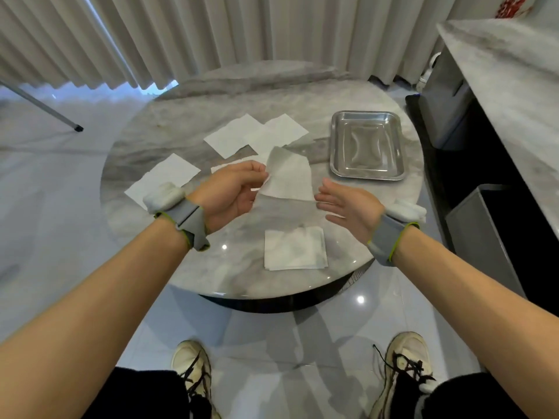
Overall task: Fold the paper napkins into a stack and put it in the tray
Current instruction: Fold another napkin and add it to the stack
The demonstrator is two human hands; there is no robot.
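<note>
My left hand (233, 192) pinches one edge of a white paper napkin (287, 176) and holds it up above the round marble table (187, 122). My right hand (348, 204) is beside the napkin's right lower edge, fingers straight, and may just touch it. A folded napkin stack (295, 247) lies on the table near the front edge, below the hands. Flat napkins lie farther off: two overlapping ones (254, 136) at the middle back and one (165, 178) at the left, partly behind my left wrist. The steel tray (367, 116) stands empty at the right.
A grey cabinet with a marble counter (499, 71) and a grey bin (484, 234) stand to the right of the table. Curtains (211, 34) hang behind it. My shoes (193, 370) are on the tiled floor below the table's front edge.
</note>
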